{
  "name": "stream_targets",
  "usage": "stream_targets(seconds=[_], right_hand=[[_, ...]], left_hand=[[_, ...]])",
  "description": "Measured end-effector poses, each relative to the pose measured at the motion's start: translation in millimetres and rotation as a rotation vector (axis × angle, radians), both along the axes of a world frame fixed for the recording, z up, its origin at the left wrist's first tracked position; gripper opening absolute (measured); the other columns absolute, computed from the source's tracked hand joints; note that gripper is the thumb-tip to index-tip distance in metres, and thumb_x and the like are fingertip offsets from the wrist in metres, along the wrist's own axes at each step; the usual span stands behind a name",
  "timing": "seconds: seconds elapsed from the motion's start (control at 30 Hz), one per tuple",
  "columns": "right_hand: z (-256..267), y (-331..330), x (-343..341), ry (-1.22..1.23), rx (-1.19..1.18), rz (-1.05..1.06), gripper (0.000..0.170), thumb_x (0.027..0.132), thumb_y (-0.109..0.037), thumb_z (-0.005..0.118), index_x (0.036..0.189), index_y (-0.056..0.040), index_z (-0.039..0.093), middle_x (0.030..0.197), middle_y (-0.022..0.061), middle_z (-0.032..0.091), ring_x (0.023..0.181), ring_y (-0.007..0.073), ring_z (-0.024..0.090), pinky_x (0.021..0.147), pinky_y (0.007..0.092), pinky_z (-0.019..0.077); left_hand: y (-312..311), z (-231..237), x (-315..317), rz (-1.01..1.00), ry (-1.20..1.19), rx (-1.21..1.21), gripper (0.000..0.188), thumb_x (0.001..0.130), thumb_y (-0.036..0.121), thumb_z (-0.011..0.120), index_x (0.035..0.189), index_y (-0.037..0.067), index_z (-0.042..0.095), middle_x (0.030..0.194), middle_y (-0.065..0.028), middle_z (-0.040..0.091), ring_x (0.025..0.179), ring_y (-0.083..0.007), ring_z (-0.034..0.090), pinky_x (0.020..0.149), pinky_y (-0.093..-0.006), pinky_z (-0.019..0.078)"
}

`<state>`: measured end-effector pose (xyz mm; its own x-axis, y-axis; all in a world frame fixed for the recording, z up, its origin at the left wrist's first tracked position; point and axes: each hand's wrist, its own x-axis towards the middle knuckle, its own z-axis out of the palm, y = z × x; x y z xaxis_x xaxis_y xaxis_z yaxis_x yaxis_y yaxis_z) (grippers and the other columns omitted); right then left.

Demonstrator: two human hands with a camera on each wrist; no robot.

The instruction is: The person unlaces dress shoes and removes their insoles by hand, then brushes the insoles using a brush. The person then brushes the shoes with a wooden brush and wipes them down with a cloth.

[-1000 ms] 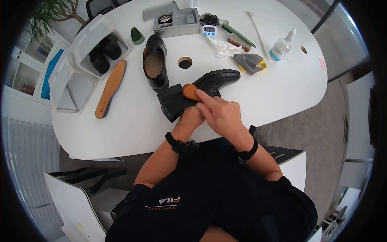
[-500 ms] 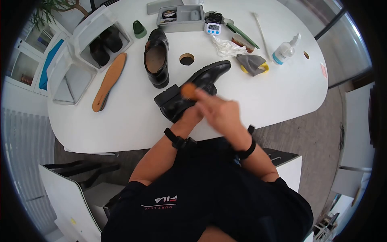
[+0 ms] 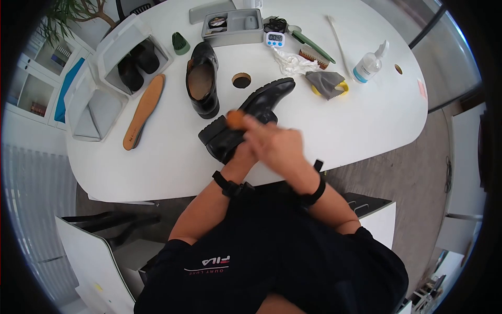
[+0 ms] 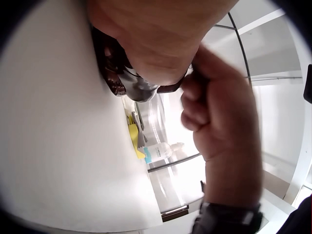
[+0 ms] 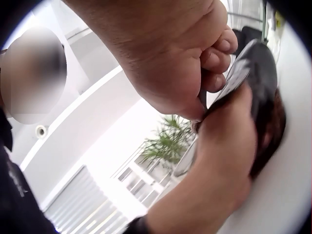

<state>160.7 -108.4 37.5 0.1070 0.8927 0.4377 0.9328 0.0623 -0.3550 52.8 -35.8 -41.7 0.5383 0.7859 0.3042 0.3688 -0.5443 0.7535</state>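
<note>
A black leather shoe [image 3: 274, 94] is tilted on its side over the near part of the table, its sole turned toward the far left. My left hand [image 3: 242, 157] holds it near the heel opening, with most of the fingers hidden by the shoe. In my right hand [image 3: 278, 149], blurred by motion, is a small round-ended wooden shoe brush [image 3: 235, 120], orange-brown on its back, laid against the shoe's side near the heel. Its bristle side does not show. Curled right fingers [image 5: 210, 61] appear close over the shoe in the right wrist view. The matching shoe [image 3: 203, 78] stands upright just beyond.
Left on the table are insoles [image 3: 144, 112] and an open white box [image 3: 102, 68] with dark shoes. Farther back sit a green brush [image 3: 180, 44], grey tin [image 3: 232, 36] and timer [image 3: 274, 39]. A grey cloth [image 3: 327, 83] and spray bottle [image 3: 367, 68] lie right.
The right hand and the brush have shifted left toward the heel. The held shoe has moved slightly left, its toe farther from the cloth.
</note>
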Motion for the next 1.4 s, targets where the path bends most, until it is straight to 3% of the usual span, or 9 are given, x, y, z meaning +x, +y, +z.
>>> stream_targets(seconds=[0.1, 0.23, 0.3, 0.5, 0.73, 0.8, 1.1, 1.23, 1.4], right_hand=[[-17, 24, 58, 0.085, 0.081, -0.244, 0.036, 0.096, -0.034, 0.073, 0.131, -0.0245, 0.075, 0.075, 0.0094, 0.072, 0.063, 0.031, 0.069, 0.056, 0.0421, 0.0528], [-23, 37, 100, 0.086, 0.071, -0.509, 0.035, 0.099, -0.036, 0.07, 0.131, -0.0231, 0.074, 0.076, 0.0107, 0.072, 0.064, 0.0332, 0.069, 0.058, 0.0433, 0.0528], [-29, 33, 89, 0.067, 0.109, -0.472, 0.035, 0.099, -0.036, 0.07, 0.132, -0.0231, 0.074, 0.074, 0.0103, 0.071, 0.063, 0.0331, 0.069, 0.057, 0.0434, 0.0524], [-25, 28, 75, 0.126, 0.176, -0.335, 0.032, 0.099, -0.03, 0.071, 0.13, -0.022, 0.076, 0.072, 0.01, 0.067, 0.061, 0.0325, 0.066, 0.057, 0.0437, 0.0511], [-8, 27, 51, 0.17, 0.227, -0.147, 0.03, 0.095, -0.027, 0.075, 0.125, -0.0232, 0.078, 0.074, 0.009, 0.066, 0.064, 0.0313, 0.066, 0.059, 0.0428, 0.0508], [-2, 32, 55, 0.156, 0.24, -0.222, 0.03, 0.094, -0.026, 0.076, 0.124, -0.0227, 0.078, 0.073, 0.009, 0.065, 0.064, 0.0313, 0.066, 0.06, 0.0425, 0.0507], [36, 6, 27, 0.131, 0.415, 0.04, 0.039, 0.085, -0.022, 0.084, 0.124, -0.0214, 0.078, 0.066, 0.0059, 0.058, 0.054, 0.0259, 0.059, 0.049, 0.0391, 0.0462], [45, 17, 58, 0.168, 0.536, -0.209, 0.036, 0.088, -0.017, 0.082, 0.124, -0.0202, 0.078, 0.065, 0.005, 0.056, 0.053, 0.0246, 0.058, 0.048, 0.0384, 0.0447], [42, -7, 20, 0.013, 0.452, 0.18, 0.038, 0.087, -0.018, 0.083, 0.124, -0.0192, 0.077, 0.065, 0.0043, 0.053, 0.051, 0.0228, 0.055, 0.047, 0.0383, 0.0432]], left_hand=[[11, 4, 3, 0.021, -0.038, 0.355, 0.032, 0.104, 0.016, 0.061, 0.131, 0.001, 0.066, 0.119, -0.0177, 0.073, 0.108, -0.0353, 0.07, 0.098, -0.0418, 0.054], [2, 20, 8, 0.056, -0.135, 0.174, 0.026, 0.103, 0.018, 0.062, 0.123, 0.003, 0.071, 0.114, -0.0195, 0.073, 0.102, -0.0374, 0.069, 0.092, -0.0424, 0.0555], [5, 12, 7, 0.057, -0.067, 0.08, 0.037, 0.103, 0.012, 0.06, 0.139, 0.003, 0.063, 0.131, -0.02, 0.069, 0.12, -0.0369, 0.065, 0.106, -0.0407, 0.0495], [20, -44, -8, 0.134, 0.181, 0.403, 0.032, 0.103, 0.018, 0.057, 0.129, 0.004, 0.069, 0.12, -0.0226, 0.071, 0.108, -0.0421, 0.067, 0.099, -0.0447, 0.0541], [28, 14, -22, 0.044, 0.62, 0.216, 0.036, 0.105, 0.022, 0.056, 0.131, 0.0, 0.068, 0.119, -0.0204, 0.075, 0.097, -0.035, 0.074, 0.093, -0.0438, 0.0575], [20, 42, -22, 0.134, -0.272, -0.456, 0.038, 0.107, 0.029, 0.06, 0.127, -0.002, 0.069, 0.113, -0.0122, 0.075, 0.095, -0.0217, 0.07, 0.091, -0.0374, 0.0557], [-7, 103, -45, 0.061, -0.709, -0.573, 0.043, 0.109, 0.035, 0.062, 0.125, -0.004, 0.069, 0.112, -0.0095, 0.073, 0.102, -0.0165, 0.067, 0.091, -0.0315, 0.0539], [-15, 120, -58, 0.047, -0.892, -0.764, 0.047, 0.109, 0.034, 0.06, 0.139, -0.002, 0.059, 0.132, -0.0115, 0.066, 0.116, -0.0234, 0.067, 0.103, -0.0392, 0.0542], [-10, 115, -63, 0.049, -0.962, -0.728, 0.047, 0.11, 0.033, 0.058, 0.141, -0.002, 0.056, 0.133, -0.0114, 0.066, 0.118, -0.0254, 0.067, 0.105, -0.0416, 0.0534]])
